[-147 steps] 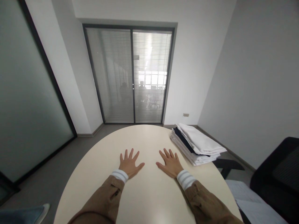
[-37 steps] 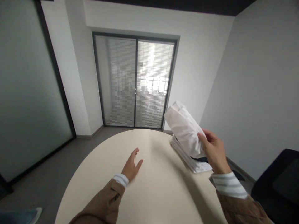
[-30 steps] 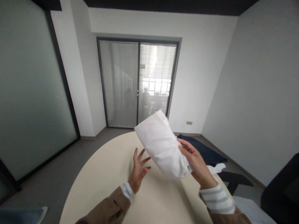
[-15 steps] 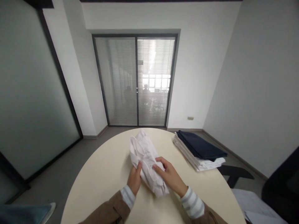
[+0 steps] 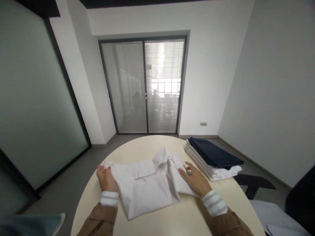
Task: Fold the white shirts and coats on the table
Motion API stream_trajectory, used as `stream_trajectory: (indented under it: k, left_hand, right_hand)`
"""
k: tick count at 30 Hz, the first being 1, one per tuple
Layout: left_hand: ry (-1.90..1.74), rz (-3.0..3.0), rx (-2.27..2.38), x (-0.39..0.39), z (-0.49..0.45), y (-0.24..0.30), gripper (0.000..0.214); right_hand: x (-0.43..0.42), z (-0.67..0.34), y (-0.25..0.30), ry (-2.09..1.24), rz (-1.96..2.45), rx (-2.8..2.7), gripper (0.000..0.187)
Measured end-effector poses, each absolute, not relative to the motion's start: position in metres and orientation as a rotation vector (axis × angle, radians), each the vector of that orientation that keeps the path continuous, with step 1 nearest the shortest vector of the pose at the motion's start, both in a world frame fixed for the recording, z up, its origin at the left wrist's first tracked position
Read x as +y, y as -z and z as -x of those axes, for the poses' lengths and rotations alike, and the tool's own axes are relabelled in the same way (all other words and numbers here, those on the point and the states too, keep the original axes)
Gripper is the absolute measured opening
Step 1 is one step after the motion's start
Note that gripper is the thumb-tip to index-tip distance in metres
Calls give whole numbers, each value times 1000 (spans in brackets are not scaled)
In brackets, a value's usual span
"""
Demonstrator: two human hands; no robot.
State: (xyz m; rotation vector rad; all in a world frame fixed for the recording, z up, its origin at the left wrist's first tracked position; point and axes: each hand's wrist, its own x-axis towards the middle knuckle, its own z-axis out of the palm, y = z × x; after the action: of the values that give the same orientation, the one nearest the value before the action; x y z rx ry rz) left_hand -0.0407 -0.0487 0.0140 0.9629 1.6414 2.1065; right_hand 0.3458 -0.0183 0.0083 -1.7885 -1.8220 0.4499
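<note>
A white shirt [image 5: 147, 193] lies partly unfolded across the round table, its cloth creased and bunched at the upper right. What looks like a pocket or flap edge shows near its middle. My left hand [image 5: 107, 178] is closed on the shirt's far left corner, thumb over the cloth. On the opposite side, my right hand [image 5: 195, 178] rests against the shirt's right edge with fingers apart. Its fingertips touch the fabric, and the undersides of the fingers are hidden.
To the right stands a stack of folded white garments [image 5: 214, 173] with a dark blue one [image 5: 215, 152] on top. The round table [image 5: 172, 223] has a curved edge. A black chair [image 5: 256, 180] is beside it, with white cloth or paper [image 5: 273, 213] at lower right.
The shirt has gone from a compact bundle between both hands to spread out on the table. My left hand has moved left with its corner; my right hand has shifted right.
</note>
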Motion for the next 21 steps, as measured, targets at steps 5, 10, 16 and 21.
stream_trajectory:
  k: [5,10,16,21]
  left_hand:
    - [-1797,-1918,1799,-74,-15,-18,67]
    - [-659,-2140,1876,-79,-52,17,78]
    - [-177,-1922,2278,-75,-20,10,73]
    - [67,-1683,2484,-75,-4,-14,68]
  right_hand:
    - [-19,-342,-5,-345,1792,-1961,36]
    - [-12,-361,-22,-224,1653,-1693,42]
    - [-5,-394,-69,392,1632,-1615,51]
    - [8,-421,-72,372,2150,-1693,44]
